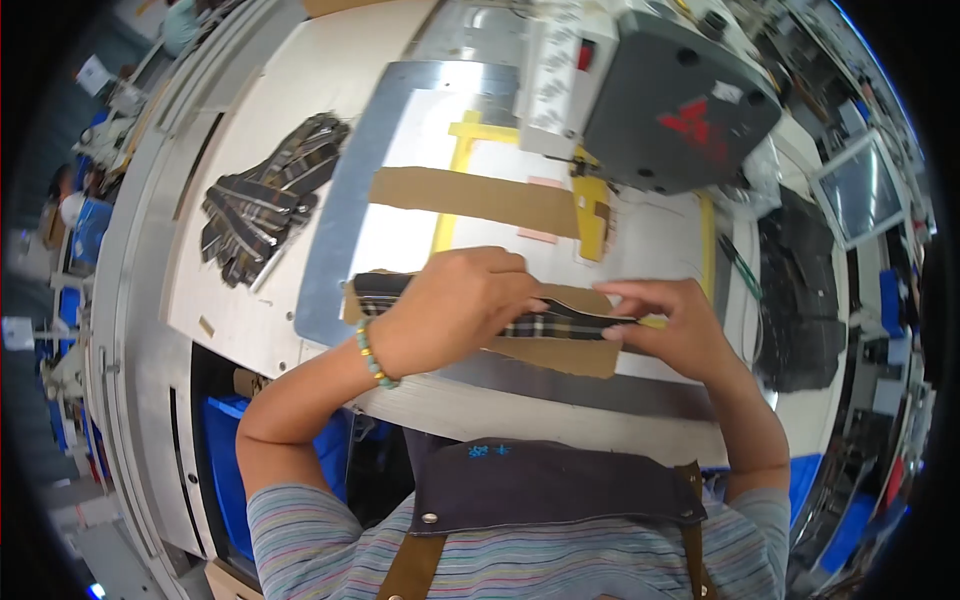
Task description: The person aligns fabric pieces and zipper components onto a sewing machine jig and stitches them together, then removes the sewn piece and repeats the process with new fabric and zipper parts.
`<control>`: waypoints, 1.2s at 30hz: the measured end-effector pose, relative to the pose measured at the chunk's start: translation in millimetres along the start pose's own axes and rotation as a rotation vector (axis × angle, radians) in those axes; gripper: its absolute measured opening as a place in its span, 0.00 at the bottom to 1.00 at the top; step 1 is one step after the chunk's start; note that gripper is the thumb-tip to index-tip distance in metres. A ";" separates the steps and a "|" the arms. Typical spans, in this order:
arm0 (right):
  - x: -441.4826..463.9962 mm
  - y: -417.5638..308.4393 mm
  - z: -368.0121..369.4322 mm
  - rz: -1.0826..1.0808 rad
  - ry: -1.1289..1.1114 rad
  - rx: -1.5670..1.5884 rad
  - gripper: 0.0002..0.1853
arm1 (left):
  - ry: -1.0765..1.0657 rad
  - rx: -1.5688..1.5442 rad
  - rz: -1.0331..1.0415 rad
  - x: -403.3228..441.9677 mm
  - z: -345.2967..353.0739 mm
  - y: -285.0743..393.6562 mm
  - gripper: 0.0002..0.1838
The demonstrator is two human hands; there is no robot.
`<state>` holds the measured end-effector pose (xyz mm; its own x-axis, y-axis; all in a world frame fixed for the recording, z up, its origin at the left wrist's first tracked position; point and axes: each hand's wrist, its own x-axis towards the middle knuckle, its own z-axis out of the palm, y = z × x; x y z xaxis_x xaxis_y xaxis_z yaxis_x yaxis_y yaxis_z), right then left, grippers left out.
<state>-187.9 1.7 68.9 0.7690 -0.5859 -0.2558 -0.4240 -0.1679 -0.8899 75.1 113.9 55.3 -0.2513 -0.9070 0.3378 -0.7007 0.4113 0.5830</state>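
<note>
A dark plaid fabric strip (555, 325) lies lengthwise over a piece of brown cardboard (575, 357) near the front of the work plate. My left hand (460, 300), with a beaded bracelet at the wrist, is closed on the strip near its middle and hides part of it. At the strip's right end, my right hand (668, 318) pinches the fabric between thumb and fingers. Farther back, a second brown cardboard strip (470, 195) rests across the white, yellow-edged template (487, 236).
A grey machine head (680, 110) overhangs the plate at the back right. Several plaid strips (270, 205) are heaped on the left tabletop. Dark fabric pieces (800, 290) and a dark green-handled tool (740, 268) lie at the right. A screen (862, 188) stands beyond them.
</note>
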 end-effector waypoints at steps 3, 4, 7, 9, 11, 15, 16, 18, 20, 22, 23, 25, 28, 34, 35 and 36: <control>6.8 2.9 5.2 -0.027 -0.002 0.017 0.20 | 0.006 0.103 -0.011 -2.0 1.4 -0.3 0.05; 8.2 7.4 7.2 -0.074 0.014 0.001 0.19 | 0.001 0.132 -0.013 -2.1 -0.3 3.2 0.05; 10.1 11.6 2.5 -0.049 0.010 -0.056 0.16 | 0.022 0.109 -0.065 -4.7 -0.7 5.2 0.05; 9.0 9.9 -1.7 -0.022 -0.009 -0.094 0.12 | 0.051 0.077 -0.076 -3.6 -0.2 6.5 0.06; 10.6 16.4 -3.0 -0.084 -0.007 -0.066 0.11 | 0.060 0.087 -0.039 -2.7 3.3 3.5 0.06; 16.5 22.0 4.9 -0.112 -0.051 0.064 0.13 | 0.046 0.108 0.012 3.2 9.7 5.3 0.07; 18.3 17.9 8.5 -0.101 -0.074 0.029 0.15 | 0.045 0.093 0.030 5.5 13.5 7.5 0.07; 21.9 6.6 18.7 -0.078 -0.123 -0.039 0.17 | 0.043 0.063 0.064 9.5 22.1 12.1 0.07; 25.4 12.5 26.9 -0.098 -0.135 -0.095 0.23 | 0.006 0.083 0.057 10.3 23.6 12.7 0.07; 24.9 6.0 17.5 -0.029 -0.217 -0.210 0.20 | -0.026 0.082 0.011 11.4 19.8 11.4 0.06; 25.3 11.8 11.7 -0.170 -0.116 -0.224 0.20 | -0.037 0.067 -0.032 11.0 12.3 9.4 0.05; 26.4 33.5 -6.1 -0.448 0.090 -0.249 0.18 | -0.049 0.064 -0.132 11.3 -6.5 3.1 0.03; 38.5 69.4 -32.9 -0.615 0.367 -0.629 0.18 | -0.059 -0.002 -0.295 15.7 -25.7 -27.9 0.05; 54.8 97.5 -22.9 -0.652 0.221 -0.927 0.30 | -0.040 0.055 -0.304 31.3 -20.0 -112.3 0.09; 55.8 99.4 -19.7 -0.643 0.189 -0.994 0.31 | -0.053 0.081 -0.314 31.5 -17.5 -120.4 0.11; 55.6 98.9 -18.2 -0.624 0.193 -0.991 0.31 | -0.062 0.086 -0.332 30.2 -17.0 -128.4 0.11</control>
<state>-195.8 -61.9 -26.4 0.9253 -0.2805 0.2552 -0.2520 -0.9577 -0.1390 168.8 35.2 3.3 -0.0379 -0.9949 0.0932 -0.8043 0.0858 0.5880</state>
